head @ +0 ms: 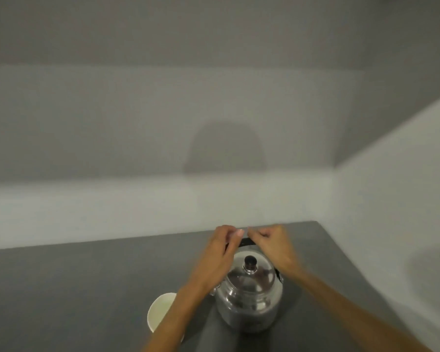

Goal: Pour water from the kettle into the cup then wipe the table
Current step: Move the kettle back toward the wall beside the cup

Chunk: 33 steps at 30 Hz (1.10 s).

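A shiny steel kettle [249, 293] with a black lid knob stands upright on the grey table [87, 288]. Its black handle arches over the top. My left hand [220, 252] is closed around the left part of that handle. My right hand [269, 243] is closed on the handle's right part, thumb tips nearly meeting above it. A white cup [159, 312] sits on the table to the left of the kettle, partly hidden by my left forearm. The frame is motion-blurred.
A pale wall rises right behind the table's far edge, and a second wall meets it at the right, forming a corner close to the kettle. My shadow falls on the back wall.
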Motion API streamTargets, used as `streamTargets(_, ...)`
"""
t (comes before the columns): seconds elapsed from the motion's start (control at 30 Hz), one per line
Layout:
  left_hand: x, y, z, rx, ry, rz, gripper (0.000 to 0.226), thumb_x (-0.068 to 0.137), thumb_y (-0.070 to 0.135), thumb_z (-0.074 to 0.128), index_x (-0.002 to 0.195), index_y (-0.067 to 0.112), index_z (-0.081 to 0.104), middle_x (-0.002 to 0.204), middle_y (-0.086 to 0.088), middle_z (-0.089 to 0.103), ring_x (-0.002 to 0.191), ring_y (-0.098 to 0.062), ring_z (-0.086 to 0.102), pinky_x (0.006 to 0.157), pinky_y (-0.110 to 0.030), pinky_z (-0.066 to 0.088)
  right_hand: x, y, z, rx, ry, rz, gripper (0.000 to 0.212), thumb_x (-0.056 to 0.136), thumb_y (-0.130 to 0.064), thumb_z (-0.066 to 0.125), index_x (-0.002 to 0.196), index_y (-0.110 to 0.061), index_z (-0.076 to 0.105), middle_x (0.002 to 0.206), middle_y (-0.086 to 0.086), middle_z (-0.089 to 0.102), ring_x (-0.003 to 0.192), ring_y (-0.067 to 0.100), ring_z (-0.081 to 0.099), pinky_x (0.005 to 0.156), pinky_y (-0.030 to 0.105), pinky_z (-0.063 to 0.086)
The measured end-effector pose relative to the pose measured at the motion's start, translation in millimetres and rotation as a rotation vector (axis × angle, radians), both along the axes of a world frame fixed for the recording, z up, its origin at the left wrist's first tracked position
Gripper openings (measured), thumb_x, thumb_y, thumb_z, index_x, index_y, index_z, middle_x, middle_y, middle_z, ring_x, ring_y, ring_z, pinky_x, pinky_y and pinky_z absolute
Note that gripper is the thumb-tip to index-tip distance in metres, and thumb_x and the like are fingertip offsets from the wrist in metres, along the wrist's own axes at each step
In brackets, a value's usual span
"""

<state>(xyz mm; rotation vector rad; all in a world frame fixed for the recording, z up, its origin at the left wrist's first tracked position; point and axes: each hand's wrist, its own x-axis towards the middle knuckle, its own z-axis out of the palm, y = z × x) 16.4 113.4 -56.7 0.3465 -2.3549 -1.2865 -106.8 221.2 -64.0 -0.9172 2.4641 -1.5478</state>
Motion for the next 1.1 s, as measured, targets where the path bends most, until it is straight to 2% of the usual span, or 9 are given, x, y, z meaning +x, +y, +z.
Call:
streamTargets(0.1, -25.3, -5.7, -8.4, 0.021, -0.024, 0.019, 0.045, 0.095, 0.052, 0.029, 0.104, 0.022, 0.06, 0.099, 0.006, 0.066, 0.094, -0.003, 0.06, 0.085, -0.018, 0.045, -6.3, -19.8, -3.8, 0.005, 0.045, -0.024, 0.057, 0.084, -0.032, 0.062, 0.039, -0.016, 0.031, 0.038, -0.006, 0.023, 0.042, 0.011, 0.021, 0.046, 0.027, 0.024)
streamTargets(0.23, -48.7, -27.8, -19.7, -0.065, -0.008, 0.148, 0.047, 0.098, 0.042, 0.029, 0.084, 0.013, 0.062, 0.069, 0.007, 0.06, 0.067, -0.006, 0.058, 0.066, -0.024, 0.043, -17.8, -45.4, -9.7, -0.001, 0.081, -0.049, 0.057, 0.083, -0.032, 0.06, 0.038, -0.015, 0.029, 0.033, -0.006, 0.023, 0.039, 0.011, 0.02, 0.045, 0.025, 0.025)
streamTargets(0.3, -58.0, -40.8, -24.0, -0.115, -0.001, 0.184, 0.049, 0.099, 0.038, 0.03, 0.082, 0.007, 0.063, 0.07, -0.001, 0.064, 0.067, -0.014, 0.061, 0.066, -0.026, 0.046, -24.1, -57.4, -11.9, -0.004, 0.095, -0.067, 0.057, 0.082, -0.032, 0.059, 0.036, -0.014, 0.031, 0.03, -0.005, 0.023, 0.037, 0.011, 0.02, 0.044, 0.025, 0.025)
streamTargets(0.43, -72.9, -62.7, -25.7, -0.135, 0.035, 0.202, 0.047, 0.1, 0.033, 0.03, 0.084, 0.007, 0.065, 0.066, 0.004, 0.061, 0.061, -0.009, 0.056, 0.06, -0.008, 0.04, -36.5, -82.2, -12.8, -0.006, 0.125, -0.092, 0.057, 0.081, -0.032, 0.058, 0.034, -0.015, 0.031, 0.028, -0.003, 0.026, 0.034, 0.012, 0.021, 0.043, 0.025, 0.025)
streamTargets(0.53, -81.1, -74.4, -24.2, -0.126, 0.036, 0.206, 0.047, 0.101, 0.033, 0.029, 0.089, 0.008, 0.067, 0.072, -0.002, 0.066, 0.064, -0.015, 0.058, 0.064, -0.02, 0.042, -44.6, -97.1, -13.5, -0.004, 0.148, -0.119, 0.056, 0.081, -0.032, 0.058, 0.035, -0.015, 0.031, 0.029, -0.003, 0.025, 0.036, 0.011, 0.022, 0.044, 0.026, 0.026)
streamTargets(0.63, -86.6, -82.4, -22.1, -0.121, 0.044, 0.222, 0.046, 0.101, 0.033, 0.029, 0.077, 0.01, 0.062, 0.06, 0.002, 0.058, 0.056, -0.013, 0.052, 0.063, -0.028, 0.041, -51.4, -106.9, -13.8, -0.019, 0.177, -0.119, 0.056, 0.082, -0.03, 0.058, 0.035, -0.016, 0.031, 0.031, -0.004, 0.026, 0.037, 0.013, 0.025, 0.045, 0.027, 0.027)
streamTargets(0.7, -91.5, -88.3, -21.5, -0.131, 0.057, 0.219, 0.049, 0.101, 0.033, 0.028, 0.086, 0.005, 0.066, 0.067, -0.007, 0.064, 0.061, -0.019, 0.056, 0.066, -0.031, 0.045, -55.4, -112.6, -13.2, -0.027, 0.19, -0.116, 0.055, 0.082, -0.029, 0.058, 0.036, -0.015, 0.031, 0.033, -0.004, 0.026, 0.039, 0.015, 0.026, 0.047, 0.029, 0.028)
streamTargets(0.93, -105.0, -104.4, -26.0, -0.121, 0.054, 0.201, 0.048, 0.101, 0.035, 0.028, 0.086, 0.009, 0.067, 0.055, 0.015, 0.05, 0.051, -0.005, 0.048, 0.055, -0.005, 0.037, -66.2, -123.4, -13.6, -0.057, 0.224, -0.103, 0.054, 0.083, -0.027, 0.057, 0.037, -0.014, 0.032, 0.035, -0.002, 0.026, 0.041, 0.016, 0.025, 0.047, 0.03, 0.027)
streamTargets(1.1, -112.2, -108.1, -29.1, -0.117, 0.07, 0.232, 0.044, 0.1, 0.035, 0.029, 0.08, 0.017, 0.064, 0.054, 0.017, 0.05, 0.051, -0.004, 0.048, 0.054, -0.008, 0.037, -72.3, -128.5, -14.7, -0.054, 0.239, -0.111, 0.052, 0.085, -0.028, 0.056, 0.04, -0.013, 0.035, 0.035, -0.002, 0.026, 0.041, 0.016, 0.024, 0.047, 0.03, 0.027)
